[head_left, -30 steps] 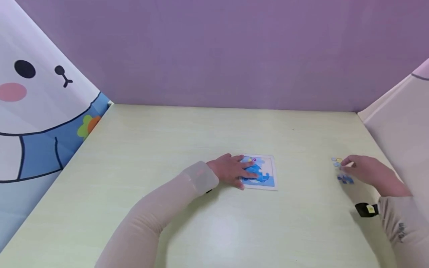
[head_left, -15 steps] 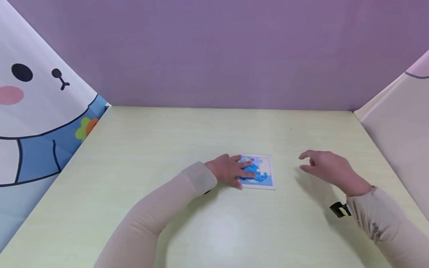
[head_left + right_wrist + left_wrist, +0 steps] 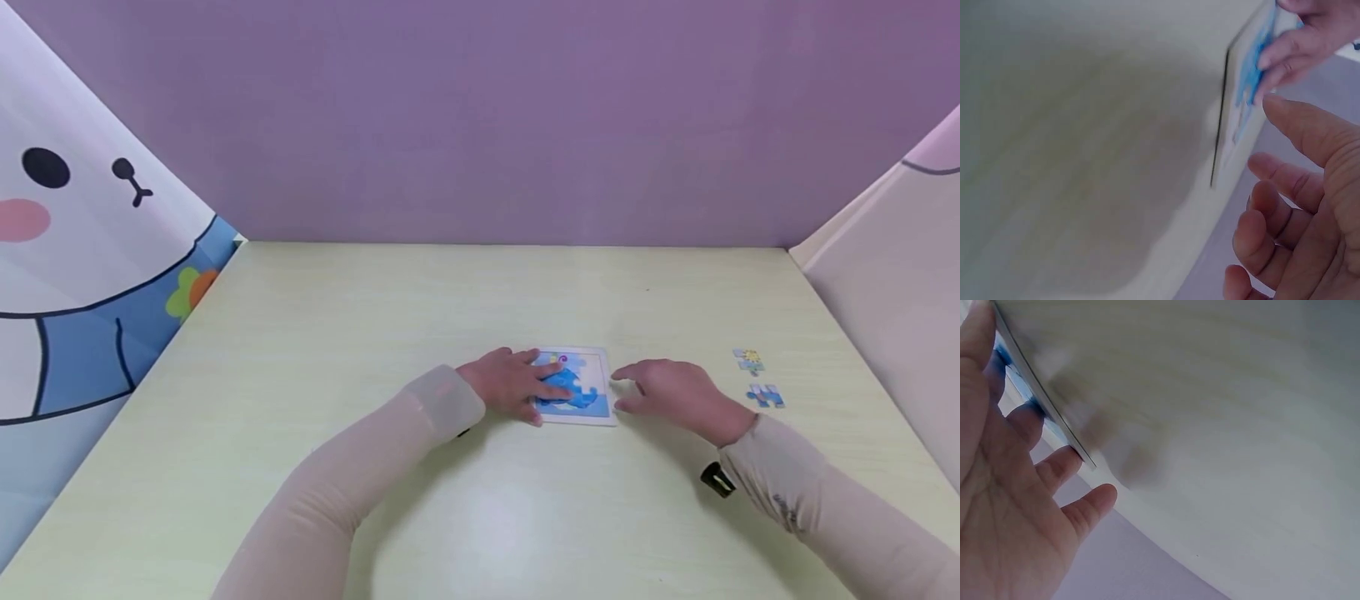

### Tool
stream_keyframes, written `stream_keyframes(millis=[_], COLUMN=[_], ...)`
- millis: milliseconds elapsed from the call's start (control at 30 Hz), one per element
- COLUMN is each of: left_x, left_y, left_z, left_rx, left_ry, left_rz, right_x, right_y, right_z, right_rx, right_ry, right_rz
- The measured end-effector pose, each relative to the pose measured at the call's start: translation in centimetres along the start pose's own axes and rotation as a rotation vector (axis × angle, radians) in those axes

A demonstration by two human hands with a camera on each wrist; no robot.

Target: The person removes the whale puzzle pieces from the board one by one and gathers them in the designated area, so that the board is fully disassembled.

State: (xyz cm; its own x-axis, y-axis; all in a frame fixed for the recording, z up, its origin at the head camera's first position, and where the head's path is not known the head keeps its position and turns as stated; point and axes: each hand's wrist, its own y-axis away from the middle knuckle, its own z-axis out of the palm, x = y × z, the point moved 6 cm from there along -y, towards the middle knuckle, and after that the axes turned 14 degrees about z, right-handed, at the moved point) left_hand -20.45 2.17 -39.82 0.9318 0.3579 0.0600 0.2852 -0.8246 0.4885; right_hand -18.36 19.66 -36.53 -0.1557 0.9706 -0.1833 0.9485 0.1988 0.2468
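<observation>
While the left hand (image 3: 517, 385) presses flat on the puzzle board (image 3: 592, 367), the empty right hand (image 3: 671, 393), fingers loose, has come from the loose pieces (image 3: 757, 379) at right.

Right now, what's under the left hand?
The left hand lies flat on the puzzle board, on its blue picture. The fingers hide the left part, so the pieces beneath them can't be seen.

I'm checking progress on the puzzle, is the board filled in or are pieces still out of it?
Not full: two loose pieces lie on the table right of the puzzle board, beyond the right hand.
</observation>
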Motion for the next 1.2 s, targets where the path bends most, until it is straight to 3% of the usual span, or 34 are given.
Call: stream_keyframes(millis=[200,433,733,1200], left_x=[0.0,-0.1,0.0,0.1], left_y=[0.0,0.2,0.1,0.2], left_z=[0.1,0.0,-0.1,-0.3], left_rx=[-0.002,-0.015,-0.021,-0.021], left_ry=[-0.026,-0.032,-0.050,-0.046], left_rz=[-0.003,-0.007,-0.008,-0.005], right_x=[-1.2,-2.5,-3.0,-2.6], right_y=[-0.2,-0.7,-1.0,-1.7], right_z=[0.8,1.0,1.2,1.3], right_rx=[0.022,0.008,-0.030,-0.083], right_ry=[0.053,0.069,0.124,0.037], right_rz=[-0.093,-0.142,-0.145,-0.086])
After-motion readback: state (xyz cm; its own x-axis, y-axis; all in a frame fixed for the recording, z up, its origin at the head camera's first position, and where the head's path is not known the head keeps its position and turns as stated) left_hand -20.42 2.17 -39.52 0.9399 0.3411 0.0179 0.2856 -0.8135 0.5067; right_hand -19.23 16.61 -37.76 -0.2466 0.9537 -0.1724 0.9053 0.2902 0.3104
